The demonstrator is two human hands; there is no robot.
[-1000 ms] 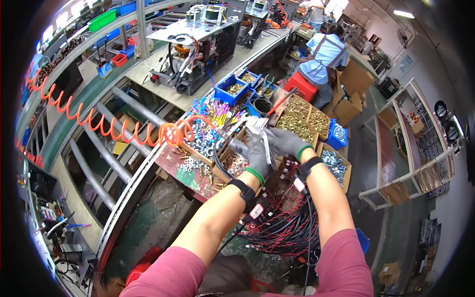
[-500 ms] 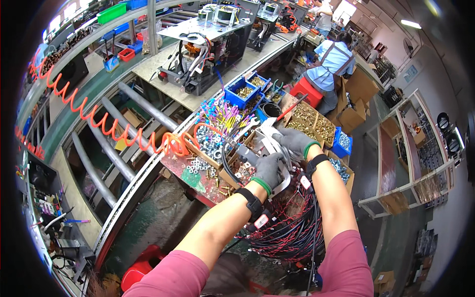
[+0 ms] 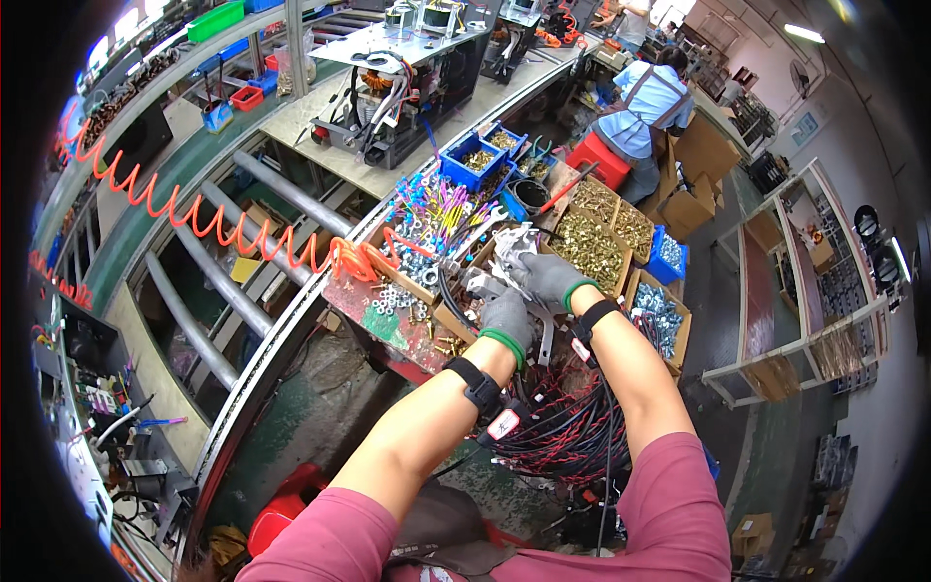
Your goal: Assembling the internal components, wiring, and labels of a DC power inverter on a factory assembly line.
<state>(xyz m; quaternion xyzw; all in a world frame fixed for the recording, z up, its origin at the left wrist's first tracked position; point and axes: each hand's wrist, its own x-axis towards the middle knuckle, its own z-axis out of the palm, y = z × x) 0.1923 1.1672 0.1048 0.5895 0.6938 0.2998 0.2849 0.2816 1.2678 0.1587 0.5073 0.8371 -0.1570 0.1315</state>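
Note:
My left hand point(image 3: 506, 318), in a grey glove with a green cuff, is closed at the near side of a bundle of whitish-grey strips point(image 3: 514, 244). Gloved the same way, my right hand point(image 3: 557, 281) grips the bundle from its right side. Whether the strips are metal or plastic I cannot make out. A pale curved strip point(image 3: 549, 335) hangs down between my wrists. The fingertips of the left hand are partly hidden. Just beyond the bundle lies an open-end wrench point(image 3: 481, 227). Under my forearms hangs a thick coil of black and red wires point(image 3: 572, 436).
Trays of brass-coloured screws point(image 3: 587, 242) and silver bolts point(image 3: 657, 315) stand to the right. Blue bins point(image 3: 472, 167) and colourful cable leads point(image 3: 441, 213) lie beyond. An orange coiled hose point(image 3: 242, 238) crosses the left. A co-worker in blue point(image 3: 640, 112) sits farther off.
Both hands have shifted slightly left with the strips, the left one also nearer to me. The strips now look more bunched, and the pale curved piece hangs more upright.

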